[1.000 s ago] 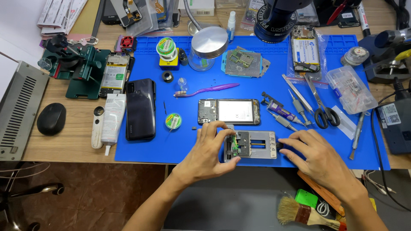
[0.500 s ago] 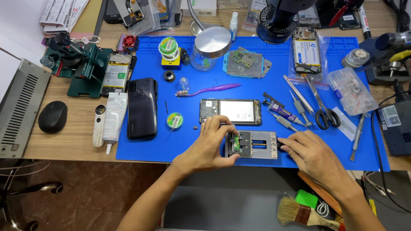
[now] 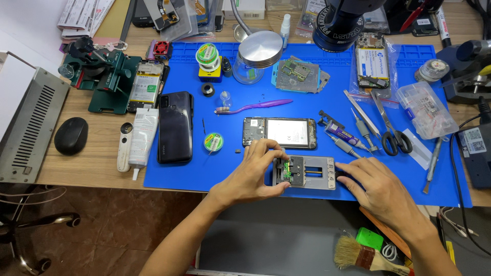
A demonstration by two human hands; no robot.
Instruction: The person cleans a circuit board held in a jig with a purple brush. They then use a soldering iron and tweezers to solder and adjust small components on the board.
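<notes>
Since the frame half a second back, your left hand [image 3: 253, 176] has closed in over the left end of the fixture [image 3: 306, 173]; your right hand [image 3: 381, 189] has barely shifted.

The fixture lies at the near edge of the blue mat [image 3: 204, 174], long axis left to right, directly between your hands. The green board [image 3: 287, 173] sits clamped at its left end, nearer your left hand.

Left hand: fingers curled, pinching the fixture's left end beside the board. Right hand: loosely open, flat, fingertips touching the fixture's right end; it grips nothing.
</notes>
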